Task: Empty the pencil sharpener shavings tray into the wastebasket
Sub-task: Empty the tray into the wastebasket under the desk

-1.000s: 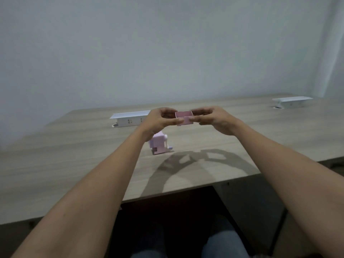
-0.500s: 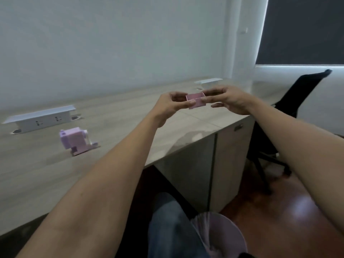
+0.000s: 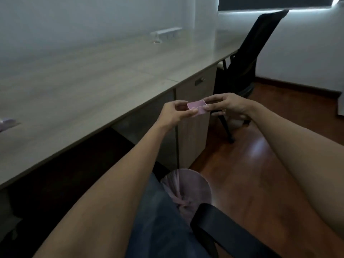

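A small pink shavings tray (image 3: 197, 106) is held upright in the air past the desk's front edge, open side up. My left hand (image 3: 176, 113) pinches its left end and my right hand (image 3: 226, 107) pinches its right end. Low on the floor beside my leg stands the wastebasket (image 3: 193, 187), lined with a pale pink bag; it is below and nearer to me than the tray. The pink pencil sharpener (image 3: 6, 123) shows only as a blurred sliver at the left edge, on the desk.
The long wooden desk (image 3: 83, 86) runs along the left, with a cabinet (image 3: 195, 116) under it. A black office chair (image 3: 247, 58) stands behind my hands. A white socket box (image 3: 165, 33) sits far back on the desk. A black armrest (image 3: 219, 224) crosses near the basket.
My view has swung right and down. Both hands carried the tray off the desk, out past its edge and lower. The sharpener slid to the left edge; the wastebasket came fully into view.
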A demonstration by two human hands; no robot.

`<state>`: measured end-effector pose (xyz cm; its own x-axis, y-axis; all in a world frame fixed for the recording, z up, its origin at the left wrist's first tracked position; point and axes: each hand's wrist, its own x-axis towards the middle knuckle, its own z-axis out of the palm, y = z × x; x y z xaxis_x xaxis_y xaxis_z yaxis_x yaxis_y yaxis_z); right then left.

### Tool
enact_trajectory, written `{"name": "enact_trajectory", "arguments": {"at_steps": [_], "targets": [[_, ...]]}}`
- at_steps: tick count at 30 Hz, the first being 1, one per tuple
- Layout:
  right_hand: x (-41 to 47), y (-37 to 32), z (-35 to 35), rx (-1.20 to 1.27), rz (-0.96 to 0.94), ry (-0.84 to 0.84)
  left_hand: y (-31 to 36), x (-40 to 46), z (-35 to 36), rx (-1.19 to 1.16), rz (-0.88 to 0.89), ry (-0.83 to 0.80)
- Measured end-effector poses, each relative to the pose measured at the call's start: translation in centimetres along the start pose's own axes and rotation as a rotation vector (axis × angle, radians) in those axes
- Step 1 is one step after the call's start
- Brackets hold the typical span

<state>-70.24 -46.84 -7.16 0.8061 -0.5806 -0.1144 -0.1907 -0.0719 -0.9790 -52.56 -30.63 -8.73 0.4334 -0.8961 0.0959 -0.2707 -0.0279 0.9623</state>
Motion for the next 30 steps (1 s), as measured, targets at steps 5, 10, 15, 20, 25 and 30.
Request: {"name": "enact_trajectory", "arguments": {"at_steps": [5, 10, 15, 20, 25, 30], "targets": [[0.3, 8.3, 2.3, 0.067, 0.144, -0.029, -7.5, -1.3, 1.9, -0.074, -0.199, 0.002], [0.1, 16.2, 5.2, 0.136, 0.289, -0.021, -14.7, -2.5, 2.7, -0.093, -0.405, -0.038], [0.3, 21.8, 7.4, 0.193, 0.428, -0.050, -20.2, -3.3, 3.4, -0.167, -0.600, -0.072], [0.2, 25.5, 8.9, 0.273, 0.569, -0.092, -23.1, -3.6, 4.8, -0.228, -0.763, -0.078], [-0.2, 27.4, 10.4, 0.438, 0.699, -0.112, -25.3, -3.8, 5.5, -0.206, -0.918, -0.065], [0.5, 28.1, 11.3, 0.559, 0.828, -0.032, -25.1, -3.5, 5.5, -0.238, -0.973, -0.008]]}}
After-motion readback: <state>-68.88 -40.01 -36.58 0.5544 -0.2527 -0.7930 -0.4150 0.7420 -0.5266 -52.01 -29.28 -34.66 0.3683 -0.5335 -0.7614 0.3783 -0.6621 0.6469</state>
